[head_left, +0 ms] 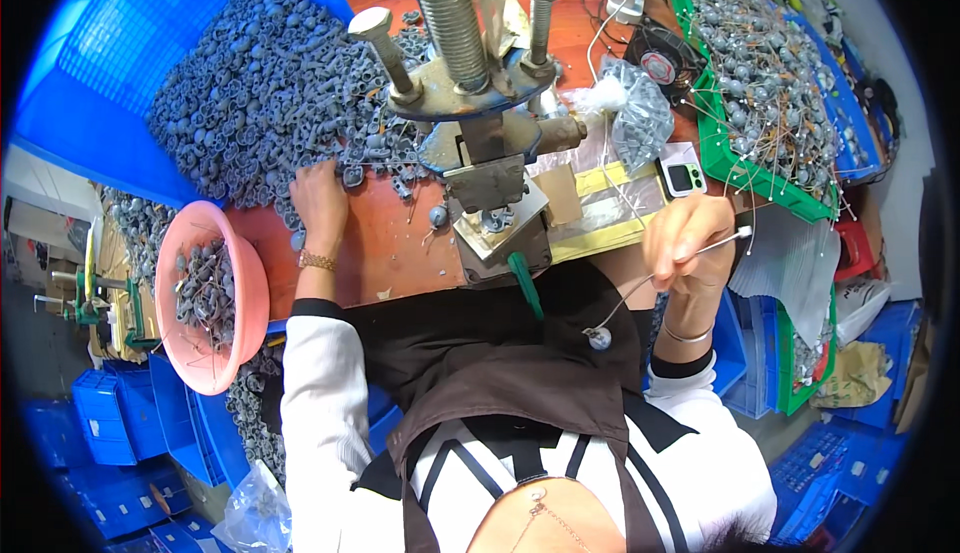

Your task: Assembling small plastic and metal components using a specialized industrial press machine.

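**Hands at work beside a small press**

The left hand (320,203) rests fingers-down on the edge of a heap of grey rubber caps (260,93) at the table's (390,243) far left. The right hand (688,243), off the table's right edge, pinches a thin wire (640,288) with a grey cap hanging from its end. A metal press (480,123) stands between them; a pink bowl (250,293) sits at the near left corner.

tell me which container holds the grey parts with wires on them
The green tray at the far right: its grey parts trail thin wires. The pink bowl by the left hand and the blue bin hold parts with no such trailing wires.
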